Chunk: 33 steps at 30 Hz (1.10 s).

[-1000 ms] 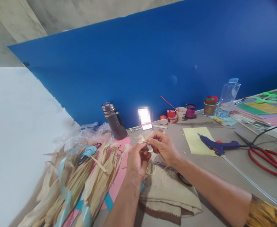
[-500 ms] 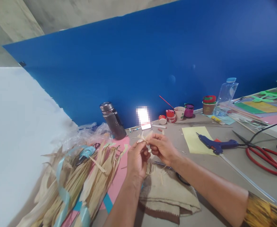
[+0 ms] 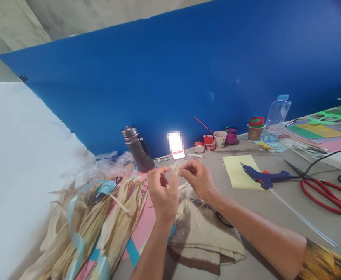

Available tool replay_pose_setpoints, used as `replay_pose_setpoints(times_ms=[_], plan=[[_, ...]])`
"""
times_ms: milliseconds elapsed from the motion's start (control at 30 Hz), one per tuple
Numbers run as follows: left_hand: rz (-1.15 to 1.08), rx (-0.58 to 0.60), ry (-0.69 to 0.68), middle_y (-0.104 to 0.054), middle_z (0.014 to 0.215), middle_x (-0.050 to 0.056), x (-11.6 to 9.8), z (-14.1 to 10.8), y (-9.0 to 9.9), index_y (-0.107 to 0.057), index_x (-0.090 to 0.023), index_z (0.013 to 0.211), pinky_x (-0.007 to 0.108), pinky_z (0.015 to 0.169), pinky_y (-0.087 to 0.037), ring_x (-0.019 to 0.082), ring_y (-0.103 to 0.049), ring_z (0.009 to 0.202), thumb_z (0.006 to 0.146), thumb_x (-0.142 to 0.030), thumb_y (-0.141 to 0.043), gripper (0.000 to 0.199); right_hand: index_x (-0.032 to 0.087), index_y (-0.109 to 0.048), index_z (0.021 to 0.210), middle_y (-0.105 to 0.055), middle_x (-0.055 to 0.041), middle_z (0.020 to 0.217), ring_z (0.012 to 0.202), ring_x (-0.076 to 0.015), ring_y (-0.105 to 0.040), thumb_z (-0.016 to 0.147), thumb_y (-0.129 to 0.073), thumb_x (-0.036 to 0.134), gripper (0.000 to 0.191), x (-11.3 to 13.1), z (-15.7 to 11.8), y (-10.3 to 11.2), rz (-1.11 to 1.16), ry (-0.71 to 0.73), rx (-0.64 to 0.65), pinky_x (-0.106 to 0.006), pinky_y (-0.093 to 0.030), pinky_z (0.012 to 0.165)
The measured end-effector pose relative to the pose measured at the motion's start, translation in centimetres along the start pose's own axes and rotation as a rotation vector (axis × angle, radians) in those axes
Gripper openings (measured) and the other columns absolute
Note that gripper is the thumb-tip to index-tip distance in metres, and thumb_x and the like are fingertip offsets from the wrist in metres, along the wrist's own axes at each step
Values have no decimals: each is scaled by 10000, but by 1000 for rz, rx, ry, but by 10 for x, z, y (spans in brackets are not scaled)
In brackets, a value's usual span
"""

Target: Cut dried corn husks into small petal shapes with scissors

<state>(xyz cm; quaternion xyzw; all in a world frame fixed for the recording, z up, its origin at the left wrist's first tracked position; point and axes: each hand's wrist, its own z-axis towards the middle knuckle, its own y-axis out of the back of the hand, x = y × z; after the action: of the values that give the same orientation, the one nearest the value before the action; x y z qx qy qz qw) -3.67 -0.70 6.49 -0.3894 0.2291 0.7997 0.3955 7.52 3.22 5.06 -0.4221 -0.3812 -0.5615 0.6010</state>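
A small pale piece of corn husk is pinched between the thumb and fingers of my right hand. My left hand is beside it, index finger bent away from the raised thumb and the thumb tip close to the piece. Whether that thumb touches it, I cannot tell. Beneath the hands lies a folded beige cloth with husk scraps on it. A pair of dark-handled scissors rests partly behind my right forearm. Long dried corn husks are heaped at the left, with light-blue ribbon across them.
A dark thermos and a lit phone stand at the back. Paint jars and a paper cup line the blue board. On the right are a blue glue gun, yellow paper, red-handled scissors and a plastic bottle.
My left index finger has lifted off the thumb, and that hand has opened and turned slightly. My right hand keeps its pinch on the husk piece. The view has shifted a little.
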Motion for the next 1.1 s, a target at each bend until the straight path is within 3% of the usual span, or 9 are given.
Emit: replay_pose_setpoints(times_ms=[200,300,433,633,800,933,1100], plan=[[85,68,-14,-599,805,27,9,8,2,-707,-217,753,273,720,-415,173,-537,754,779,-268,-685,61,184,-608,754,-617,6,680,622,-134,-527,804,-603,269,99,-7,-3,-2,-118,72,49,-249,-409,596],[-9,92,158,-622,719,7,14,11,2,-713,-206,724,257,677,-416,156,-550,697,756,-293,-700,94,180,-607,757,-622,7,674,613,-131,-530,801,-596,256,88,-9,-2,-2,-119,60,60,-249,-405,594],[-129,120,355,-582,606,-32,21,12,1,-705,-196,688,232,541,-348,107,-459,545,713,-321,-729,130,179,-603,724,-620,12,633,591,-131,-534,770,-603,240,76,-8,1,-2,-118,28,62,-248,-396,580],[-43,98,277,-599,627,-20,27,12,1,-714,-197,683,227,532,-334,117,-473,576,711,-347,-741,154,174,-608,690,-613,14,607,570,-129,-522,728,-624,230,69,-9,5,-1,-116,-39,61,-244,-376,546],[-58,82,307,-616,638,-11,28,12,0,-741,-202,700,228,546,-353,127,-493,594,690,-338,-759,137,175,-613,654,-602,23,586,543,-117,-499,701,-637,223,71,-12,8,0,-104,-82,53,-237,-367,515],[-136,117,339,-620,632,-12,24,15,1,-736,-195,696,222,543,-358,118,-485,575,668,-311,-775,125,181,-612,639,-589,28,548,492,-106,-465,689,-642,242,85,-9,9,2,-23,-125,59,-234,-362,479],[-205,257,231,-631,673,-3,20,22,7,-718,-195,693,217,568,-368,113,-497,600,682,-240,-762,64,175,-619,648,-618,11,580,474,-94,-451,672,-655,264,99,-3,10,4,44,-160,49,-223,-364,451]])
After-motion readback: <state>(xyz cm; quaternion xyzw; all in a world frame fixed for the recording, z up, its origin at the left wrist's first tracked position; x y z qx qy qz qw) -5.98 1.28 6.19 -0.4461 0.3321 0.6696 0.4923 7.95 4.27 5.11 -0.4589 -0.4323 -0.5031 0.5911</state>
